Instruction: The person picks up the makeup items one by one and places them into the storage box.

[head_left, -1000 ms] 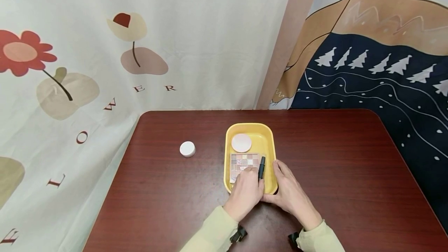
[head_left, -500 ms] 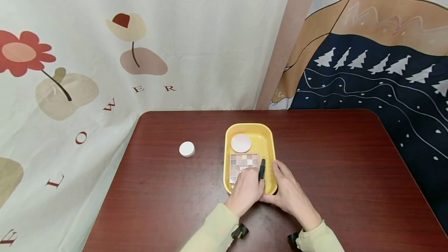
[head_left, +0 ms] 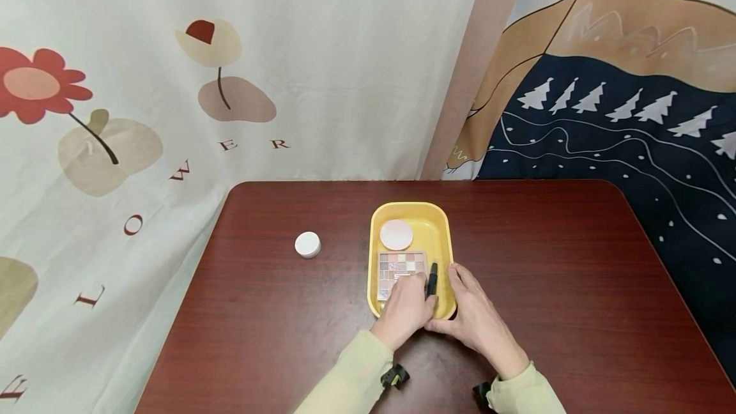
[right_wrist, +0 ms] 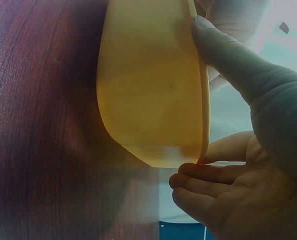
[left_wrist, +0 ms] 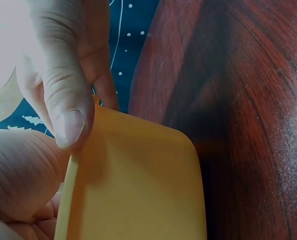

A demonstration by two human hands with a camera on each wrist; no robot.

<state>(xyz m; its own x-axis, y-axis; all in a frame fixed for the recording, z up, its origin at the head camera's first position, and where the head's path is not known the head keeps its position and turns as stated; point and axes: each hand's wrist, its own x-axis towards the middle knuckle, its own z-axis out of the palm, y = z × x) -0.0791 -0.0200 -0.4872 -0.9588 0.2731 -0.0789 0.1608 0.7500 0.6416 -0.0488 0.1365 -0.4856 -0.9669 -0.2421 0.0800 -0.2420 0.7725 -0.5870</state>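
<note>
A yellow tray [head_left: 434, 225] sits on the table. My left hand [head_left: 404, 313] reaches over its near rim, thumb and fingers at the lower end of a slim black pen [head_left: 432, 278]. The pen lies close along the right side of an eyeshadow palette [head_left: 392, 267], which the hand partly covers. My right hand [head_left: 482, 319] holds the tray's near right corner, thumb on the near rim and fingers along the right side. In the left wrist view the tray wall hides my left fingertips.
A pale pink round disc [head_left: 396, 235] lies in the far left part of the tray. To the tray's left stands a small white lidded jar [head_left: 307, 244] on the brown table [head_left: 563, 260]. Printed curtains [head_left: 356, 69] hang beyond the table's far edge.
The black pen has shifted slightly toward me and to the right, with a small motion of my left hand. My right hand and the tray stay in place.
</note>
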